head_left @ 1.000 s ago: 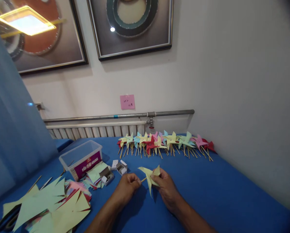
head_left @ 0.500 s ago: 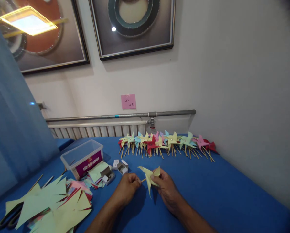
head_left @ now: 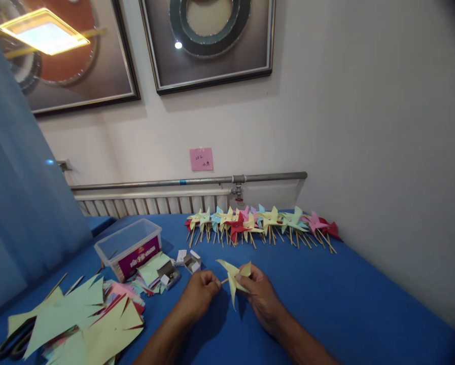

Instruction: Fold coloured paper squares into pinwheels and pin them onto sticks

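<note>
Both hands pinch a yellow pinwheel: right hand grips its paper, left hand its stick. At ten o'clock, a clear box bears an unreadable purple label.

Bare hands at a craft table

The left hand and right hand are showing no gloves, rings or watch; both forearms are appearing sleeveless.

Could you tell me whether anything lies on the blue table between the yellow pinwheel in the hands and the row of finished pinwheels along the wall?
Nothing visible does. Both the left hand and right hand hold the yellow pinwheel, and only bare blue table separates it from the row of pinwheels. The small boxes sit off to the left.
</note>
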The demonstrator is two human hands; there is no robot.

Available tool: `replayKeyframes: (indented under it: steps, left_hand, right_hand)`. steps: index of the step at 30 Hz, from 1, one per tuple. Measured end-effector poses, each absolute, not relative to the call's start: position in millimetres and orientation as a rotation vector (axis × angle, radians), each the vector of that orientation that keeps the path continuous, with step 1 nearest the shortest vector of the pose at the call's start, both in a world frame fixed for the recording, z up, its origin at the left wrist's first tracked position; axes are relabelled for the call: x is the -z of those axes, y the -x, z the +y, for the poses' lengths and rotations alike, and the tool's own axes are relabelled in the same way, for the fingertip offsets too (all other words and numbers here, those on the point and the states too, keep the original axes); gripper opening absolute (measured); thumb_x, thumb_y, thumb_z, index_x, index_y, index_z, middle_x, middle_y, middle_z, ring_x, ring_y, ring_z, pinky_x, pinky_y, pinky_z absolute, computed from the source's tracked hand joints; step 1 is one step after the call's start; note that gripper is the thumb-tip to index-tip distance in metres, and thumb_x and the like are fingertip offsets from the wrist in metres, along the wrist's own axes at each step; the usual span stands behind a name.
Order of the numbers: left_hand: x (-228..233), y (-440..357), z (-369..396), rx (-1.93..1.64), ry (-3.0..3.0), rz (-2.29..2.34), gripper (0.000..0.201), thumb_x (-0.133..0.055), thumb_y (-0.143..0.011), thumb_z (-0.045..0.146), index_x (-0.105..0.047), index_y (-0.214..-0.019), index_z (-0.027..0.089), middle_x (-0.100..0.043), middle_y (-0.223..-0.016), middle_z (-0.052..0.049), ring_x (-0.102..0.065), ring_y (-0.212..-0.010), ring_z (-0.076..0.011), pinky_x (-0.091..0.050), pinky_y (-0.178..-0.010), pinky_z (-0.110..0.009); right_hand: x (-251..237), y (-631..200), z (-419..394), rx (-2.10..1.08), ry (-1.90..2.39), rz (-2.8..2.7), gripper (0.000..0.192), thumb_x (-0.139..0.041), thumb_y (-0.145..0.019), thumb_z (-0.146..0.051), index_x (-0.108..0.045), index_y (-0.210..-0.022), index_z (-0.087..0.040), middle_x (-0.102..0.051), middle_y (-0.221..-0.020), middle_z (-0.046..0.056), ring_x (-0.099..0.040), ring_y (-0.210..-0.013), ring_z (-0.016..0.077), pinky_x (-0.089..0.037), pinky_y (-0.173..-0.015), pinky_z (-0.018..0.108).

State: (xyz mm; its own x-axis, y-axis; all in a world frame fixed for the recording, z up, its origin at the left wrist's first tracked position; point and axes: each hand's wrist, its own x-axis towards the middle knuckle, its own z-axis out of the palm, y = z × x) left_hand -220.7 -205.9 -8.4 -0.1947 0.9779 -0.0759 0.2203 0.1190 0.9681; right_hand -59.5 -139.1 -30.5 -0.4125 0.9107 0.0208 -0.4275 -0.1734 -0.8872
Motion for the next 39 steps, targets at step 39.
replayKeyframes:
  steps: [39]
  left_hand:
    - [8.4,224.0,-205.4,-1.127,-1.244,1.651,0.018,-0.061,-0.083,0.015,-0.053,-0.067,0.020,-0.041,-0.053,0.008,-0.031,-0.049,-0.0083,-0.022,-0.050,-0.023]
  right_hand:
    - [27.8,59.6,-141.1,-1.748,0.714,-1.074,0.036,-0.090,-0.060,-0.038,-0.060,-0.071,-0.022,-0.056,-0.063,-0.006,-0.052,-0.061,0.0121,-0.044,-0.061,0.024]
